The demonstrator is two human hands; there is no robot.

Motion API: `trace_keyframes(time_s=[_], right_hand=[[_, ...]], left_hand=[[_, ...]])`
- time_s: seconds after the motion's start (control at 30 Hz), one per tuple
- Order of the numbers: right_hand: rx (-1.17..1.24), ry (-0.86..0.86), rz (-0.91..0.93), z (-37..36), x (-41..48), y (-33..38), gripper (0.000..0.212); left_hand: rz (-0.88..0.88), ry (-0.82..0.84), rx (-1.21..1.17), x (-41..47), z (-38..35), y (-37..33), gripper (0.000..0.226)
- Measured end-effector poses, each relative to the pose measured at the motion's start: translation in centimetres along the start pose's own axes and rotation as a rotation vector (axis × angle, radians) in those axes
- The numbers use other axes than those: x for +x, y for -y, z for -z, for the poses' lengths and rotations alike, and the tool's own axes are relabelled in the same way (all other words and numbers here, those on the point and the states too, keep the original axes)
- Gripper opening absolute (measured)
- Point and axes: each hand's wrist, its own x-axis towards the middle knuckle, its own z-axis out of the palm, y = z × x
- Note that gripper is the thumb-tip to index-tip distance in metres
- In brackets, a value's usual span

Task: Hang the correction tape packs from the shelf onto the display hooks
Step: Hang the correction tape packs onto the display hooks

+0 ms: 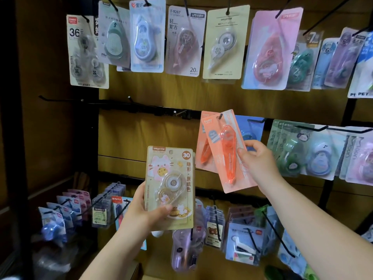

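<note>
My left hand grips a beige correction tape pack with a cat print and a "30" badge, held upright in front of the display wall. My right hand pinches the right edge of an orange correction tape pack, tilted, with its hang hole at a hook in the middle row. A second orange pack hangs just behind it. Bare hooks stick out of the middle row to the left.
The top row carries several hanging packs, among them a pink one. Green and blue packs hang at the right of the middle row. The bottom row holds several more packs. A dark post stands at the left.
</note>
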Motion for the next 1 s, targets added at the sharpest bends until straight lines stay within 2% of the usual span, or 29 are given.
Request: trace_keyframes(time_s=[0.17, 0.37, 0.57, 0.67, 0.8, 0.87, 0.93, 1.0], right_hand=[[-0.081, -0.041, -0.021, -2.1, 2.2, -0.7, 0.017], [-0.131, -0.069, -0.094, -4.6, 4.1, -1.6, 0.013], [-0.190, -0.093, -0.088, -5.7, 4.6, -2.3, 0.019], [-0.149, -0.072, -0.112, -6.5, 3.7, -2.9, 0.017], [-0.034, -0.051, -0.162, -7.5, 1.5, -3.8, 0.034], [0.044, -0.106, -0.135, -7.6, 0.6, -3.4, 0.038], [0.134, -0.154, -0.082, -7.5, -0.5, -2.3, 0.029], [0.163, -0.085, -0.004, -7.3, -1.7, -1.0, 0.013]], left_hand=[[-0.011, 0.010, -0.012, 0.5, 1.6, -0.1, 0.069], [-0.009, 0.012, -0.034, 1.5, 3.0, 0.0, 0.080], [-0.015, -0.008, -0.035, 2.3, 4.0, 0.4, 0.075], [-0.010, -0.041, -0.042, 2.5, 4.2, 0.7, 0.071], [-0.023, -0.047, -0.034, 2.3, 4.0, 0.7, 0.072], [-0.028, -0.058, -0.031, 2.2, 3.8, 0.6, 0.072], [-0.031, -0.066, -0.035, 2.0, 3.6, 0.5, 0.069], [-0.040, -0.070, -0.039, 1.8, 3.3, 0.1, 0.065]])
